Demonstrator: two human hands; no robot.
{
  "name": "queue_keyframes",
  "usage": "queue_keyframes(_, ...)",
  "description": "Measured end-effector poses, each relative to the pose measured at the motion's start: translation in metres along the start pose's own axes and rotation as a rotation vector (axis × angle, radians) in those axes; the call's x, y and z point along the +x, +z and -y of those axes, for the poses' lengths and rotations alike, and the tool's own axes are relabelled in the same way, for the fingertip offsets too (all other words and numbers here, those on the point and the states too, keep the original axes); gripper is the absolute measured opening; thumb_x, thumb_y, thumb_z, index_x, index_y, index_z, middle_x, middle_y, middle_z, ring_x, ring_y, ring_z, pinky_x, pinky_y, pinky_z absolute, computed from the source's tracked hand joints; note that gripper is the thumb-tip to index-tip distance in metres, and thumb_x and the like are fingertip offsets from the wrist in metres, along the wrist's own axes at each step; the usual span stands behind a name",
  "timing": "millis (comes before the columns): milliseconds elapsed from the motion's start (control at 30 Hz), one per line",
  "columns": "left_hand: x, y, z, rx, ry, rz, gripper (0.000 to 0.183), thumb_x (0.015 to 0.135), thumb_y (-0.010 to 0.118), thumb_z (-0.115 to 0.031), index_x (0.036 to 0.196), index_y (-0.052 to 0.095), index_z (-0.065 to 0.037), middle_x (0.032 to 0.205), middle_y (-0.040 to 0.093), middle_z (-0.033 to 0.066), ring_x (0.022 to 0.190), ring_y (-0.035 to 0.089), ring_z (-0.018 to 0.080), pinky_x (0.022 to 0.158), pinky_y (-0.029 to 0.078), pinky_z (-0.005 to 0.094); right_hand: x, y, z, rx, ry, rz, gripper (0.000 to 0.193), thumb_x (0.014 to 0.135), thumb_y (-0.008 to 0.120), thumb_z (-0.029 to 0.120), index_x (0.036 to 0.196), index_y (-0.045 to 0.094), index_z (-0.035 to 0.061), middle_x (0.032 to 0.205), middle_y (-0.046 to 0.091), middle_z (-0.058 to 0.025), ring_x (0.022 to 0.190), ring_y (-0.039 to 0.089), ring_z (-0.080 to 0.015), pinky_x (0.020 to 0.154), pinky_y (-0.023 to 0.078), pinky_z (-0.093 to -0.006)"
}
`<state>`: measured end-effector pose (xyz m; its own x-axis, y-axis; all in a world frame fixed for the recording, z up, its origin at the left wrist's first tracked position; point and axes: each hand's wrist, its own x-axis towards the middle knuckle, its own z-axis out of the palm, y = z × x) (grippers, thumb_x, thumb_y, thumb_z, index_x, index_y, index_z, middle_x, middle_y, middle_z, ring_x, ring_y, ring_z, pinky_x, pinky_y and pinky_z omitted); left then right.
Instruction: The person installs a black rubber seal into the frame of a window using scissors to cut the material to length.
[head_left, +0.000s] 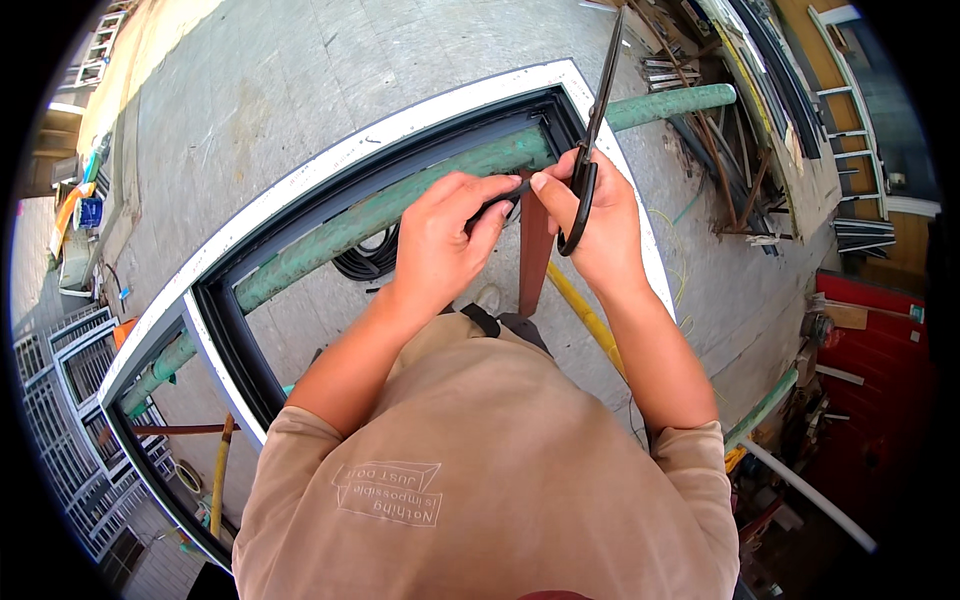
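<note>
At centre, left hand pinches black strip; right hand grips scissors across white frame edge; floor spreads upper left

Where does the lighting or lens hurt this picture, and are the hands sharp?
Head view: the hands and scissors look fairly sharp; the upper-left floor glares nearly white; lens distortion bows the white frame; the lower right, by the red panel, is dark; the corners go black.

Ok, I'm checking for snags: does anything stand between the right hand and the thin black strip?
Nothing visible: the right hand appears to touch the black strip; the scissors it holds sit to the strip's right.
</note>
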<state>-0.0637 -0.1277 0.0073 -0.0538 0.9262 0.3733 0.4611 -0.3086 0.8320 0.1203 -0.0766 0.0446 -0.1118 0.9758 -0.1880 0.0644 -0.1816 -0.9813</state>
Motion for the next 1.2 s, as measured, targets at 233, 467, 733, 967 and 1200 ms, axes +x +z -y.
queue_keyframes(233,0.039,0.032,0.05,0.416,0.194,-0.012,0.026,0.093,0.08,-0.005,0.118,0.082,-0.01,0.097,0.074,0.0083,0.081,0.074,0.03,0.07,0.061,0.041,0.03,-0.053,0.017,-0.224,-0.203,-0.253,0.022,0.098,0.084,0.016,0.098,0.065,0.0051,0.074,0.061,0.0049,0.062,0.052,-0.0023,0.055,0.039,-0.024)
queue_keyframes(467,0.047,0.059,0.068,0.562,0.168,0.05,0.028,0.095,0.075,-0.007,0.123,0.081,-0.011,0.099,0.071,0.0064,0.085,0.075,0.0309,0.072,0.062,0.044,0.036,-0.065,-0.015,-0.323,-0.293,-0.316,0.024,0.096,0.086,0.016,0.093,0.066,0.0034,0.07,0.062,0.0034,0.063,0.05,-0.0035,0.057,0.042,-0.0258)
queue_keyframes(733,0.047,0.068,0.062,0.676,0.142,0.044,0.028,0.095,0.073,-0.006,0.121,0.08,-0.012,0.11,0.072,0.0059,0.092,0.075,0.0313,0.078,0.062,0.0468,0.041,-0.065,-0.015,-0.385,-0.331,-0.222,0.026,0.092,0.088,0.02,0.093,0.069,0.0021,0.069,0.067,-0.0043,0.062,0.058,-0.0094,0.06,0.05,-0.0306)
queue_keyframes(967,0.047,0.07,0.062,0.66,0.191,-0.074,0.029,0.092,0.074,-0.003,0.118,0.081,-0.013,0.11,0.073,0.0034,0.091,0.076,0.0285,0.076,0.063,0.0426,0.042,-0.068,-0.016,-0.332,-0.31,-0.224,0.026,0.093,0.088,0.019,0.095,0.07,0.0014,0.072,0.068,-0.0049,0.065,0.06,-0.0093,0.063,0.052,-0.0309)
queue_keyframes(1200,0.049,0.078,0.064,0.807,0.234,-0.062,0.023,0.093,0.073,-0.01,0.114,0.081,-0.015,0.102,0.068,0.0003,0.092,0.073,0.0229,0.071,0.063,0.0411,0.045,-0.066,-0.022,-0.274,-0.368,-0.226,0.023,0.096,0.085,0.017,0.093,0.067,0.003,0.072,0.061,0.0053,0.066,0.051,-0.0018,0.058,0.042,-0.0252)
